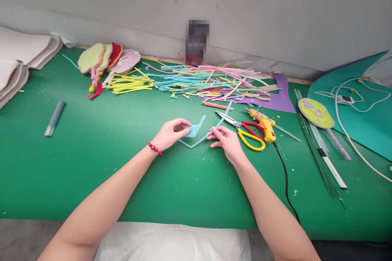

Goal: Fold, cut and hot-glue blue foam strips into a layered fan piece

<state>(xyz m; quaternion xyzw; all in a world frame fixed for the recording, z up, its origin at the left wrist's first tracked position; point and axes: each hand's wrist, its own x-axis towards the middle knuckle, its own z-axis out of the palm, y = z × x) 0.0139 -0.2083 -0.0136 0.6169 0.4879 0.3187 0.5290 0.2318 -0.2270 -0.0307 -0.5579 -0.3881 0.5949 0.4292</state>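
My left hand (173, 132), with a red bead bracelet at its wrist, pinches a small light-blue piece (193, 130) made of strips laid side by side. From that piece a bent light-blue strip (200, 142) runs down and then up to the right. My right hand (226, 140) closes its thumb and index finger on this strip, whose free end rises past the fingers. Just right of my right hand lie scissors (252, 140) with red and yellow handles and a yellow glue gun (266, 125).
A pile of coloured fuzzy strips (196, 79) spans the back, over purple sheet (284, 98). Fan-shaped pieces (92, 58) lie back left, a grey tube (55, 117) left. At right are a yellow fan (315, 112), thin rods (317, 151) and a white cable (349, 138).
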